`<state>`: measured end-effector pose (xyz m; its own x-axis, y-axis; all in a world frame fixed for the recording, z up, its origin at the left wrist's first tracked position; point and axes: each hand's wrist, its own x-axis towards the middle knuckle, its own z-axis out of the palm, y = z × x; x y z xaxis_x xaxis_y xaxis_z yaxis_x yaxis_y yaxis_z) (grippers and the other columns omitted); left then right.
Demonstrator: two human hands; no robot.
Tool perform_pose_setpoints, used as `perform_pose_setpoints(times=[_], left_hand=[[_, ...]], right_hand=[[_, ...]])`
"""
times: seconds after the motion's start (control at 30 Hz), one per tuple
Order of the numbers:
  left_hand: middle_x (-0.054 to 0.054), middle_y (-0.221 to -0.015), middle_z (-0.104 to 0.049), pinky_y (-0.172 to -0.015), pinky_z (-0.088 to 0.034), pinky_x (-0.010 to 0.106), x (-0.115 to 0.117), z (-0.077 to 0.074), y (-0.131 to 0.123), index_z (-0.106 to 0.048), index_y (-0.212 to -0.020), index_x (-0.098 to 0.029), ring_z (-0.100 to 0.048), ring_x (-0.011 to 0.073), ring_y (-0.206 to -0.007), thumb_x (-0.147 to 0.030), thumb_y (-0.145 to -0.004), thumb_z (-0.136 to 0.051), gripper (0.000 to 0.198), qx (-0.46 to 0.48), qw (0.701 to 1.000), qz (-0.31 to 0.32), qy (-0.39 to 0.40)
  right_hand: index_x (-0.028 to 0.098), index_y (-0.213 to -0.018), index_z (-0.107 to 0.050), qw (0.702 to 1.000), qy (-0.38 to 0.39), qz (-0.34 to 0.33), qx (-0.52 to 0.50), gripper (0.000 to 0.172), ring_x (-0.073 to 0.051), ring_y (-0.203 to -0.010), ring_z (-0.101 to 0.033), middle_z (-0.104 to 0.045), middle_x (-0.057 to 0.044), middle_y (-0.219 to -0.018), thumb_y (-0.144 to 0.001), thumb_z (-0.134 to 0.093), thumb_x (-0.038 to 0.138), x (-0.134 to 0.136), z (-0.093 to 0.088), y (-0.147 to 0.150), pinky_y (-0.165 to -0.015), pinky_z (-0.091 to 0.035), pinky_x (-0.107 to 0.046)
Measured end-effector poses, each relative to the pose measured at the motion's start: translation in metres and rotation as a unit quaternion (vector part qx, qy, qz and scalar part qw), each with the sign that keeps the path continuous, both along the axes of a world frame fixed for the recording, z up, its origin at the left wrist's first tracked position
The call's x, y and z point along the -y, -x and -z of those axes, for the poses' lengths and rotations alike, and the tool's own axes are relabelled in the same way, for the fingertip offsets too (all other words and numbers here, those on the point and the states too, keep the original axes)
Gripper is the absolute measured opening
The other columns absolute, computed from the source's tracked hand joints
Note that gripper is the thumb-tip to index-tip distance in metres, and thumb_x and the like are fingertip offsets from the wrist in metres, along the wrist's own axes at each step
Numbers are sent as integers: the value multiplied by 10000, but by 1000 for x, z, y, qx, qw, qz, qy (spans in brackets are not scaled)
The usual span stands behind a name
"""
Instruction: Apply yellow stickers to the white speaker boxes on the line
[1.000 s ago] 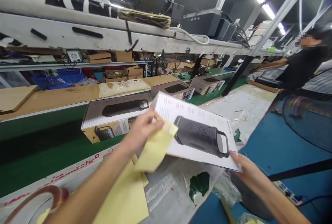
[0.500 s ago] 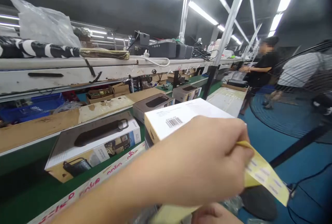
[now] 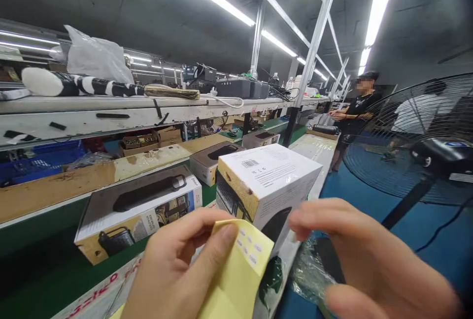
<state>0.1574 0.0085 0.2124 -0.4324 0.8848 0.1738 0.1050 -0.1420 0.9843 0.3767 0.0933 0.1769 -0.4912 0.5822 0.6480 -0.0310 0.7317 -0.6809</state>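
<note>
My left hand pinches a yellow sticker sheet between thumb and fingers; small pale labels with print show near its top corner. Off to the right, my right hand is blurred, its thumb and fingers apart with nothing visible between them. Just beyond both hands, a white speaker box lies with its barcode and printed text facing up. Another speaker box, showing a black speaker picture, rests on the green belt to the left.
More boxes stand farther along the belt. A shelf above carries black devices, cables and a plastic bag. A large fan stands at right, with people behind it. Clear plastic wrap lies below my right hand.
My left hand has drawn back from the right, bringing the sticker sheet in front of the white box. My right hand has come up from the bottom edge to the right side.
</note>
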Motion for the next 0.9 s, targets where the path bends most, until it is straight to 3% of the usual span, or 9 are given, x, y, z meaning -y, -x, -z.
perform_pose_setpoints(times=[0.1,0.23,0.33,0.43,0.53,0.67,0.77,0.9], left_hand=[[33,-725,-726,-681,-548,265,7,8,2,-782,-779,-292,-679,229,-705,-526,-775,-741,237,-78,996,-4,-38],[26,-844,-755,-563,-527,230,11,21,15,-793,-903,-318,-690,203,-662,-537,-812,-703,254,-99,995,-8,-17],[0,-908,-762,-602,-544,203,9,29,22,-777,-988,-354,-711,196,-744,-513,-782,-741,263,-79,997,-11,-18],[-31,-907,-762,-686,-550,176,3,33,25,-790,-896,-363,-705,168,-789,-378,-755,-782,143,-117,991,32,-56],[-60,-805,-756,-673,-528,130,-3,34,27,-792,-808,-358,-686,126,-716,-302,-754,-777,79,-110,993,32,-25],[-55,-769,-758,-606,-524,110,-7,39,32,-795,-774,-332,-702,130,-689,-321,-765,-770,29,-61,997,49,24],[-52,-767,-763,-584,-526,102,-9,46,37,-802,-787,-333,-709,131,-668,-334,-771,-773,33,-88,994,61,13],[-64,-784,-766,-582,-515,90,-11,52,39,-801,-805,-339,-706,114,-660,-359,-808,-751,53,-134,989,64,-4]], right_hand=[[381,-1324,-568,997,-39,55,25,519,-308,-929,-657,-683,-90,-1065,-841,-750,434,13,-17,41,-829,-571,-426],[347,-1211,-611,998,-29,30,42,307,-215,-837,-702,-722,-35,-978,-921,-655,256,13,-19,66,-757,-604,-308],[309,-1160,-636,998,-33,15,50,260,-172,-819,-716,-740,-14,-1005,-915,-660,227,6,-15,69,-724,-601,-233],[270,-1124,-660,997,-15,8,82,218,-123,-796,-720,-756,19,-957,-923,-645,188,2,-13,71,-728,-581,-163],[272,-1069,-680,994,-21,-3,111,197,-77,-798,-717,-761,62,-942,-920,-649,147,1,-12,73,-746,-544,-97],[266,-1087,-679,993,-54,2,108,231,-83,-791,-719,-763,58,-936,-903,-660,128,1,-8,74,-720,-535,-92],[240,-1083,-679,995,-51,4,91,258,-84,-752,-716,-760,51,-891,-861,-707,112,0,-3,75,-731,-539,-94],[225,-1015,-686,994,-52,5,97,161,-106,-754,-720,-761,22,-887,-886,-690,128,-3,1,75,-725,-555,-131]])
